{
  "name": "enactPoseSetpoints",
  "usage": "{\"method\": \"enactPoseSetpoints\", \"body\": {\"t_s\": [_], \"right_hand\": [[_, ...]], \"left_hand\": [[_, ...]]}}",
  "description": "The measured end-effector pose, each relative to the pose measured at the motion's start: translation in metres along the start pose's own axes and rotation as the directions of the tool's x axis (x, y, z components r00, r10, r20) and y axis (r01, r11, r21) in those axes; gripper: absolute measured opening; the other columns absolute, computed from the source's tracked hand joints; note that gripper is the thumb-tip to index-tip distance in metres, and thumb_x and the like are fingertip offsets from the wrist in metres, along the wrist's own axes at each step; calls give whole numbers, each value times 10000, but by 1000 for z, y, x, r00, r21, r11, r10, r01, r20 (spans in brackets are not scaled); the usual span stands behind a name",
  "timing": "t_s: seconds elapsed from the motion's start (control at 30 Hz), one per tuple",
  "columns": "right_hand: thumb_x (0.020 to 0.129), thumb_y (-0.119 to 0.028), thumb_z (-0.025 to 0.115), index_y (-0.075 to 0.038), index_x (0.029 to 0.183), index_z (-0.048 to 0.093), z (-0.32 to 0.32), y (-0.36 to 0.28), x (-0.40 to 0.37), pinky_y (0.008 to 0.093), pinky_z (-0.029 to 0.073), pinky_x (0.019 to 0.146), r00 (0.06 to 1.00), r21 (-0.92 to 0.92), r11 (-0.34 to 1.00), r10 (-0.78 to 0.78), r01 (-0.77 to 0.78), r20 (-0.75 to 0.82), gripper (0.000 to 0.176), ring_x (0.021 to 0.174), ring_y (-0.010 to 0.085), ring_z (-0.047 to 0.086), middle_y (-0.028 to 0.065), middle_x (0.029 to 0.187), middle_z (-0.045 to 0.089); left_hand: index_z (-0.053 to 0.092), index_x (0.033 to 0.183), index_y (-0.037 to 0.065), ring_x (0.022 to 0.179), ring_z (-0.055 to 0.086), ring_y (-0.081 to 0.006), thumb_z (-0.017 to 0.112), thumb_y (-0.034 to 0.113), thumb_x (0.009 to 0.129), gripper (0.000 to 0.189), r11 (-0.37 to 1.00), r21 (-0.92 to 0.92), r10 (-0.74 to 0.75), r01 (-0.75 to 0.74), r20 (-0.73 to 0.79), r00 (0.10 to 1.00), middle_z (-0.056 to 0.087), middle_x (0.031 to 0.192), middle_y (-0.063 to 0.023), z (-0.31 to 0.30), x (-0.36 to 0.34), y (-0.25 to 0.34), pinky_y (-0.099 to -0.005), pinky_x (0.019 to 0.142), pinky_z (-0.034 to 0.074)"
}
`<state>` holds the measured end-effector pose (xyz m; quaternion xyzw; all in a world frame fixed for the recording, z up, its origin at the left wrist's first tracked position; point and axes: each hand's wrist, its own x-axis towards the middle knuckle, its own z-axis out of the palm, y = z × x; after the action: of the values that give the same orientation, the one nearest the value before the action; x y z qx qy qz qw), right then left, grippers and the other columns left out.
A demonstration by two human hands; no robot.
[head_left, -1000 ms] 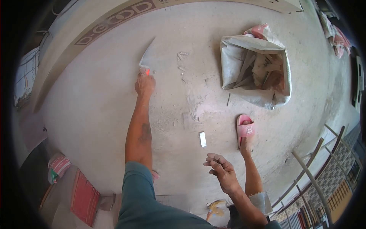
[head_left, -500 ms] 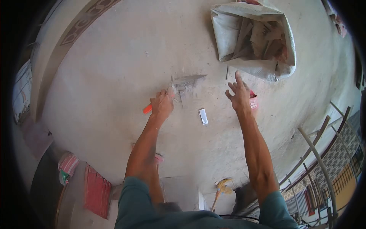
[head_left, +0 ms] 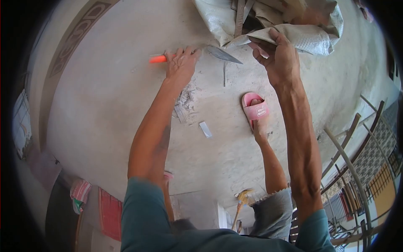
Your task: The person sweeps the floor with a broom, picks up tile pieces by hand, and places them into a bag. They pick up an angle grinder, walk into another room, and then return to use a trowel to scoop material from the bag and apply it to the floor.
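My left hand (head_left: 183,64) is closed on a trowel (head_left: 224,54) with an orange handle, its pointed metal blade extending to the right, beside the sack. My right hand (head_left: 282,59) grips the near rim of a whitish woven sack (head_left: 308,38) between thumb and fingers. Inside the sack are broken flat pieces (head_left: 268,14). Below the trowel lies a small heap of grey debris (head_left: 184,103) on the floor. A small white rectangular piece (head_left: 205,129) rests nearer to me, and a thin strip (head_left: 225,74) lies under the blade.
My foot in a pink slipper (head_left: 257,110) stands on the concrete floor (head_left: 105,109). A broom (head_left: 240,206) is near my leg. Wooden poles and rails (head_left: 348,164) stand at the right. A red cloth-like item (head_left: 110,214) and a striped bag (head_left: 79,191) are at lower left.
My left hand moved forward with the trowel, off the debris. My right hand reached forward and took hold of the sack's rim, which is now bent. The view has shifted and the pink slipper shows fully.
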<state>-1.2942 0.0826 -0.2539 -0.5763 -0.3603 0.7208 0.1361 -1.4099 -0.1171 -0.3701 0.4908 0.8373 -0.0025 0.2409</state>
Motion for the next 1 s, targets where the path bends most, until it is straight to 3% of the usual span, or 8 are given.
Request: {"method": "enactPoseSetpoints", "body": {"t_s": [0.33, 0.37, 0.53, 0.6, 0.67, 0.8, 0.83, 1.0], "right_hand": [[913, -455, 559, -93, 1186, 509, -30, 85, -18, 363, 407, 815, 967, -288, 954, 147, -83, 206, 456, 1006, 165, 575, 69, 1091, 578], [873, -528, 598, -41, 1314, 440, -38, 99, -19, 376, 416, 816, 960, -318, 948, 101, -13, 261, 676, 1009, 180, 576, 77, 1090, 584], [789, -512, 690, 32, 1468, 125, -80, 273, -111, 513, 147, 1135, 965, -802, 582, -261, 136, -26, 1038, 1411, 418, 108, 303, 1494, 170], [761, -494, 726, 34, 1469, 100, -91, 359, -157, 508, 126, 1140, 973, -770, 633, -119, -78, -196, 1083, 1405, 452, 74, 314, 1495, 137], [790, -447, 714, 28, 1470, 105, -71, 404, -181, 513, 139, 1135, 964, -751, 656, -149, -72, -222, 1028, 1400, 457, 83, 308, 1499, 125], [835, -347, 687, 17, 1454, 163, -19, 447, -203, 523, 196, 1110, 924, -820, 564, -259, -93, -282, 889, 1380, 445, 148, 289, 1474, 194], [859, -265, 650, 13, 1380, 289, 0, 436, -200, 527, 297, 1037, 867, -774, 569, -198, -278, -457, 691, 1321, 411, 265, 254, 1375, 331], [859, -184, 617, 4, 1154, 415, 16, 454, -187, 468, 407, 882, 813, -707, 622, -189, -336, -552, 403, 1121, 354, 425, 186, 1162, 440]], "left_hand": [[558, 1206, 141, 1148, 482, -244, 491, 74, 856, 363, 985, 137, 88, -105, 121, 989, 543, 1162, -53, 30, -45, -9, -617, 1006, 276], [560, 1196, 138, 1145, 482, -244, 492, 72, 853, 356, 989, 114, 75, -90, 132, 988, 543, 1152, -54, 33, -66, -23, -617, 1001, 279], [545, 1166, 132, 1116, 491, -251, 508, 74, 844, 329, 993, 114, -62, 36, 231, 971, 537, 1083, -59, 46, -164, -64, -608, 972, 297], [533, 1164, 129, 1100, 498, -258, 541, 98, 833, 333, 986, 105, -149, 127, 244, 958, 534, 1068, -69, 45, -194, -77, -600, 956, 311], [519, 1166, 125, 1086, 506, -266, 577, 130, 823, 347, 971, 70, -239, 228, 231, 943, 530, 1059, -82, 38, -208, -83, -584, 937, 337], [489, 1172, 92, 1043, 562, -341, 591, 185, 853, 347, 864, -47, -500, 501, -186, 846, 542, 1105, -123, 49, -199, -148, -557, 832, 451], [483, 1181, 87, 1039, 567, -354, 585, 181, 857, 353, 825, -81, -564, 560, -190, 804, 544, 1116, -130, 44, -192, -165, -559, 825, 458], [478, 1195, 83, 1067, 554, -343, 553, 152, 871, 340, 786, -88, -618, 612, -92, 781, 533, 1135, -136, 51, -191, -178, -568, 832, 447]]}}
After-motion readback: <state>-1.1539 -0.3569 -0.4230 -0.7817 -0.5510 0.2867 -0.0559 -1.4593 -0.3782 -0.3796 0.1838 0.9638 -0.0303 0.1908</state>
